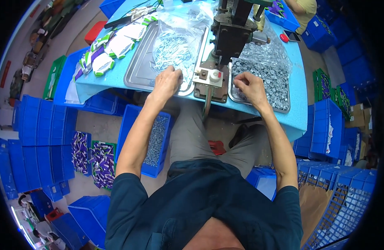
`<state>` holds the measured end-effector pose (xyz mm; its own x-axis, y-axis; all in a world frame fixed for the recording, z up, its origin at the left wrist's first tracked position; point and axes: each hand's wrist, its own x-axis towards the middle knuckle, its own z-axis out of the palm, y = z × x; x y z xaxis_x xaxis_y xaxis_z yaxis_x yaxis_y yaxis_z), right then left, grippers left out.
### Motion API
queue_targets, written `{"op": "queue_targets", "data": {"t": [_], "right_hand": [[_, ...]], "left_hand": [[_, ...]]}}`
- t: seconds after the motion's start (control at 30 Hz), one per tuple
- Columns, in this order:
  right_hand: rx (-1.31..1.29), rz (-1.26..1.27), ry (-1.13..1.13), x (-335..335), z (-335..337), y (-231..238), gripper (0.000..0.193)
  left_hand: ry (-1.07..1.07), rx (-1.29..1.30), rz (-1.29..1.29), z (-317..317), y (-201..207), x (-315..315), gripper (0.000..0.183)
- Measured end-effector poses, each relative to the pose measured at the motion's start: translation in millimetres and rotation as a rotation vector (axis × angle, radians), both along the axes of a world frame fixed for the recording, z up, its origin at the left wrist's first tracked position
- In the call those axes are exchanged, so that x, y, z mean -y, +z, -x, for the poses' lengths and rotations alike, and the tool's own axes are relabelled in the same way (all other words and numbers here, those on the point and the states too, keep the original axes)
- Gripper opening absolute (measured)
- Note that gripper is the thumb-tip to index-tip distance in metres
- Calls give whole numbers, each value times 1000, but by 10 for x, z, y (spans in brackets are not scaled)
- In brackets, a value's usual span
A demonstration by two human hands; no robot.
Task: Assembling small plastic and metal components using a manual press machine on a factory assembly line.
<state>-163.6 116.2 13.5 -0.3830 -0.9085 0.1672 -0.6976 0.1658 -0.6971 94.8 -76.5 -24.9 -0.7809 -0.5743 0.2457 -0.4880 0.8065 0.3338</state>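
Note:
My left hand (168, 84) is at the near edge of a metal tray (137, 66). Its fingers are curled together, and whatever they pinch is too small to make out. Beside it, slim silvery metal pins (173, 49) lie heaped on clear plastic in that tray. At the other side my right hand (251, 88) hovers over the near left part of a second tray (282, 109) full of small grey ring-shaped pieces (276, 86). Thumb and fingertips there are closed too, their contents hidden. A dark bench press (230, 39) stands between both hands, a small metal fixture (208, 77) at its base.
Packaged white, green and purple items (113, 46) lie at the table's left. A phone (292, 36) and a red round object (284, 38) sit far right, near another person's arm (298, 9). A blue bin (158, 143) of small metal parts stands below the table by my left leg.

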Motion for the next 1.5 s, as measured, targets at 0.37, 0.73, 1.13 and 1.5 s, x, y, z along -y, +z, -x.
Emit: {"op": "queue_targets", "data": {"t": [0.37,0.73,1.13,1.5], "right_hand": [[-13,224,-131,496,-408,-157,28],[387,300,94,350,-349,-258,29],[557,294,3,337,-365,-386,39],[559,259,36,350,-363,-356,35]], "left_hand": [[83,-333,-510,-147,102,-70,18],[-84,-774,-1199,317,278,-416,31],[29,-578,-884,833,392,-565,17],[4,-488,-570,822,461,-577,15]]}}
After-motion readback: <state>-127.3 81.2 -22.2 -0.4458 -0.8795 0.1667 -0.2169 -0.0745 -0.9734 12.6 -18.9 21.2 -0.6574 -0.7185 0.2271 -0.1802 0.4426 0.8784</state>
